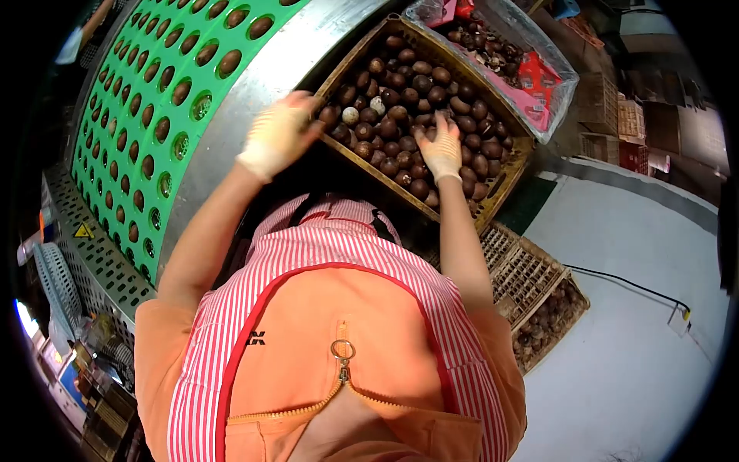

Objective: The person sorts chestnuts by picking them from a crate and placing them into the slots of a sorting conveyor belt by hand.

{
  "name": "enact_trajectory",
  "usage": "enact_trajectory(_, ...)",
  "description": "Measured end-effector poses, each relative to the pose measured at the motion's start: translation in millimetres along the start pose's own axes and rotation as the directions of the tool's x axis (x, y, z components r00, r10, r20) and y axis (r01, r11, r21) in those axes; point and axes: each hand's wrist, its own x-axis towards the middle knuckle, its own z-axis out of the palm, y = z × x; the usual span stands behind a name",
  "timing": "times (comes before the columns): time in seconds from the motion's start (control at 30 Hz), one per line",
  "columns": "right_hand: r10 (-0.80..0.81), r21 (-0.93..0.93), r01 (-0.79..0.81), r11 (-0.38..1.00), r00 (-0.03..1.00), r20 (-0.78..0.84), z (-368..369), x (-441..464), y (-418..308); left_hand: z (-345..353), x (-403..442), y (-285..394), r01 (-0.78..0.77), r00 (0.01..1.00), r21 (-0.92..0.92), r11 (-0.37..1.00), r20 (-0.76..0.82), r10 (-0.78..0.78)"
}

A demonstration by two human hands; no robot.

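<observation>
Dark brown, egg-shaped items [392, 115] fill a yellow-brown crate [369, 164], with a couple of pale ones among them. My right hand [441, 150], in a pale glove, reaches into the crate with its fingers on the brown items; whether it grips one is hidden. My left hand [279, 135], gloved too, is over the metal edge [223, 138] beside the crate's left corner. Its fingers are blurred, and I cannot make out anything in them. Left of it, a green panel [173, 115] has rows of round pockets, most holding one brown item, a few without.
A plastic-lined tub [566, 96] with brown pieces and red and pink packaging stands behind the crate. Below right are plastic baskets [531, 281], one holding brown items. A black cable [631, 286] crosses the pale floor. Perforated metal [104, 258] borders the green panel.
</observation>
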Motion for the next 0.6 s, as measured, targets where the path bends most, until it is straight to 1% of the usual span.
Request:
enact_trajectory(0.07,0.094,-0.106,-0.087,0.991,0.994,0.062,-6,-1,-30,26,28,26,-0.035,0.966,0.142,0.989,0.259,-0.003)
enact_trajectory(0.1,0.165,-0.128,-0.155,0.979,0.984,0.068,-4,4,-34,36,42,37,-0.046,0.927,0.217,0.975,0.373,-0.039)
enact_trajectory(0.13,0.195,-0.115,-0.186,0.976,0.978,0.076,-4,8,-33,45,53,45,-0.068,0.873,0.286,0.956,0.481,-0.082)
enact_trajectory(0.17,0.19,-0.108,-0.183,0.977,0.98,0.061,-2,12,-29,52,61,50,-0.043,0.822,0.325,0.945,0.549,-0.152)
enact_trajectory(0.2,0.184,-0.102,-0.179,0.979,0.982,0.046,0,15,-24,61,68,49,-0.032,0.802,0.371,0.928,0.564,-0.198)
enact_trajectory(0.3,0.029,-0.067,-0.024,0.997,0.997,0.075,0,17,-11,88,82,45,-0.005,0.743,0.485,0.874,0.587,-0.321)
enact_trajectory(0.33,-0.123,-0.141,0.13,0.982,0.991,0.058,6,14,-3,95,84,45,0.003,0.727,0.509,0.861,0.59,-0.351)
enact_trajectory(0.4,-0.189,-0.178,0.197,0.964,0.98,0.06,7,13,-1,101,88,45,0.027,0.69,0.559,0.829,0.59,-0.42)
enact_trajectory(0.47,-0.078,-0.172,0.096,0.98,0.991,0.107,0,19,-11,101,93,46,0.103,0.634,0.538,0.837,0.612,-0.472)
enact_trajectory(0.53,-0.043,-0.268,0.105,0.958,0.973,0.227,-5,26,-22,111,85,41,0.117,0.723,0.556,0.823,0.52,-0.454)
enact_trajectory(0.57,-0.023,-0.314,0.112,0.943,0.961,0.274,-6,29,-26,113,83,36,0.11,0.725,0.511,0.853,0.546,-0.421)
enact_trajectory(0.6,-0.003,-0.358,0.122,0.926,0.948,0.317,-7,33,-30,99,82,39,0.103,0.728,0.465,0.879,0.567,-0.385)
